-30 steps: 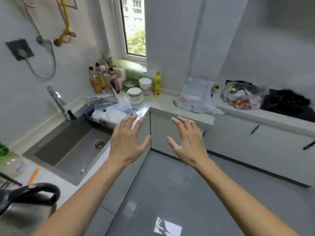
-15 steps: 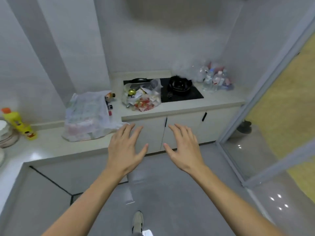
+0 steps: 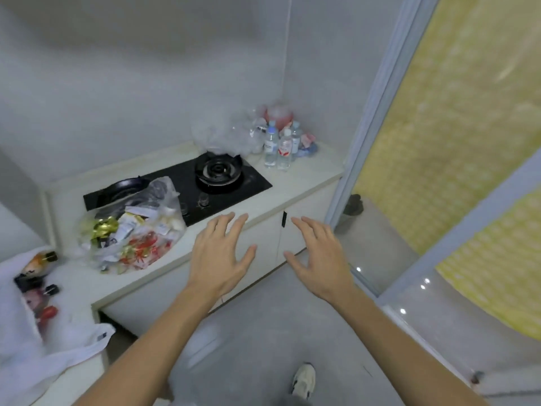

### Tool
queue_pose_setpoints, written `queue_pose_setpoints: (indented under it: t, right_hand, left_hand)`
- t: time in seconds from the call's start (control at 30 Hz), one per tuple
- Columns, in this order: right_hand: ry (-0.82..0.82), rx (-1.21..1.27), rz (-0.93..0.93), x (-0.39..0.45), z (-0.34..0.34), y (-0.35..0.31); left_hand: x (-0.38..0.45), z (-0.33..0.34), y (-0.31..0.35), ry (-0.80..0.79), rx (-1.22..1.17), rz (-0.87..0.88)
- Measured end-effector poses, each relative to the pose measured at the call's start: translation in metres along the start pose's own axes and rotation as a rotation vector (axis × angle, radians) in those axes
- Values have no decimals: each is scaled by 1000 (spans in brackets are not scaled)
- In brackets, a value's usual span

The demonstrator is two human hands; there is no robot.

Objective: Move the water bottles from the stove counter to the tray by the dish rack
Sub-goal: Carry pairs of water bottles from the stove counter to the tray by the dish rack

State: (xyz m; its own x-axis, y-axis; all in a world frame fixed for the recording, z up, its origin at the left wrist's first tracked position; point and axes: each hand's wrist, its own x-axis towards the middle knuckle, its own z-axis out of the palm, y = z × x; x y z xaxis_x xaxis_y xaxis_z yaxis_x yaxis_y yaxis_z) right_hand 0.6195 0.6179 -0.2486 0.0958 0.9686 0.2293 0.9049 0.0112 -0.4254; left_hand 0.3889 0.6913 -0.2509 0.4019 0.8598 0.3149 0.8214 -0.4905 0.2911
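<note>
Three clear water bottles stand upright in the far right corner of the stove counter (image 3: 310, 177): one with a blue label (image 3: 271, 146), one with a red label (image 3: 284, 150), and a third (image 3: 295, 137) behind them. My left hand (image 3: 223, 253) and my right hand (image 3: 320, 254) hover palms down with fingers spread in front of the counter's cabinet doors, well short of the bottles. Both hands hold nothing. The tray and dish rack are out of view.
A black two-burner stove (image 3: 218, 172) fills the counter middle. A clear bag of packets (image 3: 131, 232) lies on its left part. Crumpled clear plastic (image 3: 225, 133) sits behind the bottles. A white bag (image 3: 44, 329) lies on the left counter. A glass sliding door (image 3: 380, 159) stands at right.
My view has swung right from the sink and dish rack to the stove counter and come closer to it. Both hands stay open and empty in front of me.
</note>
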Motion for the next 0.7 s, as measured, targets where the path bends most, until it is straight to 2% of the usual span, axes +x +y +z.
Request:
queue_pose_setpoints:
  t: [0.13,0.27,0.5,0.7]
  right_hand:
    - [22,-8,24,77,1,71]
    - [-26,-6,61,156,-5,125]
    - [-91,-11,4,287,-8,186]
    - [-88,-29,-18,391,17,217]
  left_hand:
    - [92,44,18,-13,13,12]
    - [176,75,30,-34,14,-19]
    - [302,111,36,-32,14,-77]
    - [393,153,8,-47,-5,-104]
